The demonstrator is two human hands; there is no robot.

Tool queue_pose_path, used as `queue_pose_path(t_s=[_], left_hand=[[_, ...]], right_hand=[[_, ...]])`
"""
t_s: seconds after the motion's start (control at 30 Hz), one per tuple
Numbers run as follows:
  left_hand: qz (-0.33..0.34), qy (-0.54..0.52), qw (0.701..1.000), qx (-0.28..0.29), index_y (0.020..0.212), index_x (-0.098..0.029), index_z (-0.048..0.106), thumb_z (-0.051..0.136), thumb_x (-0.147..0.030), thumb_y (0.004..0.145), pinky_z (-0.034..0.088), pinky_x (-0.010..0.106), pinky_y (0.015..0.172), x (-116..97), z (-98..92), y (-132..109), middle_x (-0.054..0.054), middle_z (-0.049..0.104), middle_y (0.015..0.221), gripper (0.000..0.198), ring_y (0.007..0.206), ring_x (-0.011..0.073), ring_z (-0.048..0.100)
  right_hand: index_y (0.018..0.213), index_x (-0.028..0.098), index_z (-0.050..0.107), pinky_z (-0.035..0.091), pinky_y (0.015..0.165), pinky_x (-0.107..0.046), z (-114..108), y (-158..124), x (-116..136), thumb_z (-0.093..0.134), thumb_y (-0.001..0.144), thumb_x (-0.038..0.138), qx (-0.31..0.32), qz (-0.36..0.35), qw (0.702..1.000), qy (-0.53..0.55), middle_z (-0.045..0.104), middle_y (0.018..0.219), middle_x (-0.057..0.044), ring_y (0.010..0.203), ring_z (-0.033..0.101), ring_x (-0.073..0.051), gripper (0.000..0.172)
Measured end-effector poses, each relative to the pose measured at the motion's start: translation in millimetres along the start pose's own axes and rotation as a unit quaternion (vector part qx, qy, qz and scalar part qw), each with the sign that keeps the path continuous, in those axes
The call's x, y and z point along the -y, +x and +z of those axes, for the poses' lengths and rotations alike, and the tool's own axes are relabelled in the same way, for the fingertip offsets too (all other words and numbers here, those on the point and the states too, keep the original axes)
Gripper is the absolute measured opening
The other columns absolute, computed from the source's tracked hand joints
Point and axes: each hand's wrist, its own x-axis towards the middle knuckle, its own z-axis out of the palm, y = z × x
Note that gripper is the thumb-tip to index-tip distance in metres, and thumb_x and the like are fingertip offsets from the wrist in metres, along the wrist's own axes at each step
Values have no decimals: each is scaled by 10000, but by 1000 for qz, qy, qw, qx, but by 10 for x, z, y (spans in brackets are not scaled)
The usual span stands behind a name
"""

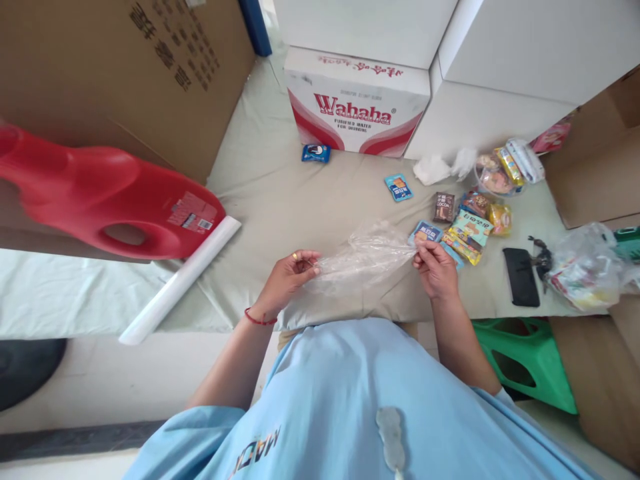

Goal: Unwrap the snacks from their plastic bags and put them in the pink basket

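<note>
A crumpled clear plastic bag (367, 257) is stretched sideways between my two hands, just above the cloth. My left hand (293, 277) pinches its left end between thumb and fingers. At the other end, my right hand (434, 267) closes on the bunched plastic. Right behind my right hand lie small packaged snacks: a blue packet (425, 232), a yellow packet (463, 245), a pale green packet (473, 227) and a brown cocoa packet (444, 207). Two more blue packets, one (399, 187) nearer and one (316, 153) by the Wahaha carton, lie farther back.
On the left lie a red jug (110, 193) and a white roll (183, 280) overhanging the front edge. A Wahaha carton (357, 100) stands at the back. To the right are a round snack tub (500, 175), a black phone (521, 277), keys (541, 257) and a filled plastic bag (583, 267).
</note>
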Motion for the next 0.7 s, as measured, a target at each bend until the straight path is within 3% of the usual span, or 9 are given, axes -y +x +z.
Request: queue_pose_path(t_s=[0.13,0.23,0.33,0.4,0.47,0.5,0.57,0.63,0.7], left_hand=[[7,19,1000,-21,1021,-177,779,887,-410,706,510,304,797,69,18,-70,32,713,904,406,823,161,627],[38,24,998,-34,978,-184,778,852,-383,741,500,295,777,64,87,-127,30,705,893,318,811,156,618],[71,34,997,-5,953,-194,784,822,-356,774,478,279,741,7,165,-172,23,676,891,245,777,138,591],[79,39,996,17,963,-199,784,818,-343,777,468,274,719,-34,209,-192,20,656,897,238,751,127,569],[77,35,996,25,996,-202,780,835,-333,758,466,268,711,-57,241,-207,19,643,932,277,737,115,552],[70,27,997,23,1024,-203,774,850,-331,742,468,264,711,-58,250,-215,19,639,960,319,733,108,546],[45,1,999,8,1099,-209,748,887,-344,706,472,254,707,-39,258,-226,20,640,1031,438,722,91,541],[13,-33,999,-19,1141,-210,717,909,-414,685,457,242,661,1,255,-230,24,654,1064,535,689,82,531],[-27,-70,996,-53,1115,-196,707,873,-556,714,406,235,578,46,250,-219,37,680,1034,564,631,80,500]], right_hand=[[1171,253,672,581,701,-312,87,-19,-16,769,842,450,-69,-82,981,-162,698,1127,-44,753,614,-137,396],[1107,236,692,577,747,-330,198,-116,136,639,972,434,-80,-199,934,-286,698,1036,-59,823,631,-179,246],[1133,239,719,581,787,-353,383,-171,278,595,1010,371,24,-255,896,-364,693,1123,-89,817,643,-186,219],[1354,243,656,592,806,-373,529,-121,263,630,975,310,111,-236,875,-409,638,1352,-133,740,624,-160,386],[1486,222,571,593,826,-383,656,-6,159,682,906,226,191,-190,852,-449,605,1426,-166,697,610,-147,590],[1464,206,594,588,836,-381,704,61,92,685,885,181,223,-166,840,-466,647,1360,-159,710,619,-156,587],[1274,195,715,568,853,-366,762,179,-28,648,886,119,265,-143,824,-479,724,1123,-109,780,652,-185,401],[1068,208,768,550,855,-349,770,243,-79,604,925,112,273,-161,833,-454,718,964,-71,832,664,-197,238],[997,221,763,539,819,-331,745,245,-52,595,967,161,269,-199,857,-393,699,932,-57,833,657,-190,182]])
